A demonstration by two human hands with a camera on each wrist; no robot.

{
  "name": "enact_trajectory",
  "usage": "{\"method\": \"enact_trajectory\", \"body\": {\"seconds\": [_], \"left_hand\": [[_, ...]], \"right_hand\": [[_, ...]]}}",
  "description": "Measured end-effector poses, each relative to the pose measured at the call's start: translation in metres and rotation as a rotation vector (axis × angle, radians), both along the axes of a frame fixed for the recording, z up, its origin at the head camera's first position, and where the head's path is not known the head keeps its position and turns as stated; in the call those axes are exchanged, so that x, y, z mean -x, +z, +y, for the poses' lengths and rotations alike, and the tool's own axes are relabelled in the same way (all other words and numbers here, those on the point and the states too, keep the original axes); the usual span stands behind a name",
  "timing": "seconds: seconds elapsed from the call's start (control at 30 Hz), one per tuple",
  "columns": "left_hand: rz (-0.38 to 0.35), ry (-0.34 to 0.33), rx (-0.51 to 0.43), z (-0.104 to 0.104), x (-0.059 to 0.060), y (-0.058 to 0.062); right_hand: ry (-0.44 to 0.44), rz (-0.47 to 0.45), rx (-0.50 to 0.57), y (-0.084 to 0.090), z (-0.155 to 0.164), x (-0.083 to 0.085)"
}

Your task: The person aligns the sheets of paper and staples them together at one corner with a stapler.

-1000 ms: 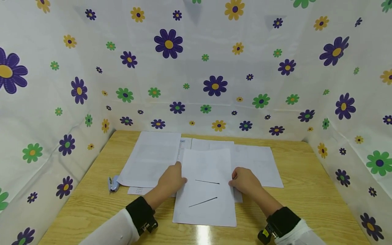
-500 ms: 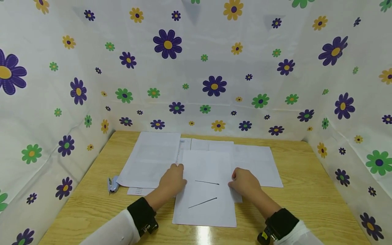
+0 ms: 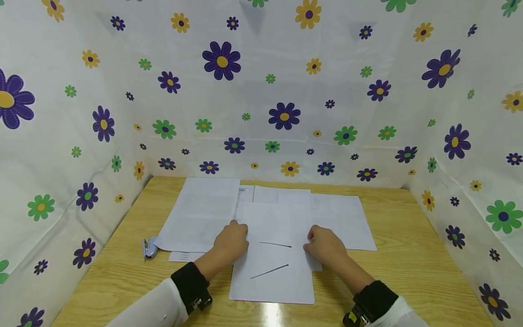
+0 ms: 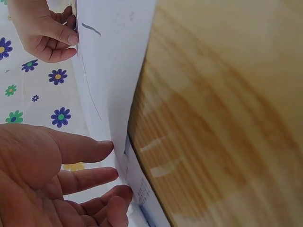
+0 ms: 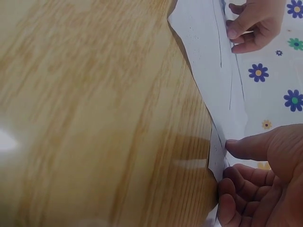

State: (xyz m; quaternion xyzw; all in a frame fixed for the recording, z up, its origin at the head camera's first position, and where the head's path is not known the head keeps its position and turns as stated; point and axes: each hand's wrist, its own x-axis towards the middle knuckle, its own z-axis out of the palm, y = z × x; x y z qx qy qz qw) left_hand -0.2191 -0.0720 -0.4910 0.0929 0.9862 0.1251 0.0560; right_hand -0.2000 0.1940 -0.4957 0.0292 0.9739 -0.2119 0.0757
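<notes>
A white sheet of paper point(image 3: 273, 286) lies upright in front of me, over other papers. It bears two thin black strokes, each with a darker right end. My left hand point(image 3: 231, 241) holds its left edge, thumb tip on the sheet and fingers beside it. At the opposite edge, my right hand point(image 3: 327, 245) pinches the sheet between thumb and bent fingers. Under the left thumb point(image 4: 102, 150), in the left wrist view, the sheet's edge meets a printed page point(image 4: 143, 187). In the right wrist view the near edge of the sheet point(image 5: 201, 52) looks wavy.
A larger white sheet point(image 3: 200, 204) lies at the back left, overlapping printed pages point(image 3: 180, 256). Another sheet point(image 3: 343, 218) lies behind my right hand. A small light-blue stapler point(image 3: 150, 247) stands at far left. Flower-patterned cloth point(image 3: 261, 91) walls in the wooden table point(image 3: 408, 254).
The sheet's far edge appears slightly lower in the head view. My left fingers have drawn in a little at its edge; the right hand keeps almost the same place.
</notes>
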Motion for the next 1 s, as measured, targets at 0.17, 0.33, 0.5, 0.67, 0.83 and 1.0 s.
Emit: {"method": "enact_trajectory", "body": {"seconds": [0.17, 0.33, 0.5, 0.67, 0.83, 1.0], "left_hand": [[-0.013, -0.014, 0.023, 0.003, 0.003, 0.003], [0.047, -0.002, 0.031, 0.01, 0.013, 0.009], [0.12, -0.022, 0.01, 0.025, 0.025, 0.024], [0.109, -0.053, -0.012, 0.045, 0.042, 0.032], [0.075, -0.072, -0.024, 0.066, 0.057, 0.038], [0.037, -0.083, -0.033, 0.081, 0.073, 0.034]], "right_hand": [[0.005, 0.017, 0.03, 0.0, 0.004, -0.002], [-0.037, 0.026, 0.094, 0.008, 0.014, -0.002], [-0.056, 0.049, 0.131, 0.024, 0.035, 0.004], [-0.074, 0.089, 0.123, 0.037, 0.06, 0.012], [-0.113, 0.094, 0.111, 0.045, 0.081, 0.016], [-0.15, 0.081, 0.088, 0.044, 0.098, 0.019]]}}
